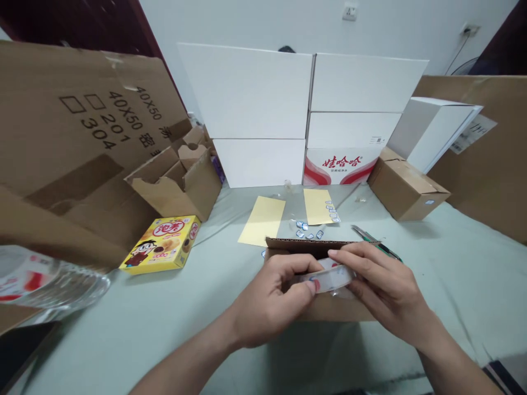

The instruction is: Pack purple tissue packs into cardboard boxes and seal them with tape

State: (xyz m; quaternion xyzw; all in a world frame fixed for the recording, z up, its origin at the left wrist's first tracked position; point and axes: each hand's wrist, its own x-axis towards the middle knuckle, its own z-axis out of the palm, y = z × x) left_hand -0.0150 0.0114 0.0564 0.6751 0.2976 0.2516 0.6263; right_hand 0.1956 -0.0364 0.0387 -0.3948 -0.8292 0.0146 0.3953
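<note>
Clasping a roll of clear packing tape [325, 278], both grips clamped on it: at 3 o'clock from the left grip [269, 300], at 9 o'clock from the right grip [381, 288]. Directly beneath, a cardboard box [341, 312] on a pale green table [453, 285]. Lying at 1 o'clock, just beyond the right grip, a utility knife [373, 237]. At 12 o'clock, two yellow paper sheets [261, 221] and small blue-and-white labels [308, 230]. At 10 o'clock, a yellow snack box [160, 244]. Farther off at 12 o'clock, stacked white cartons [247, 93].
</note>
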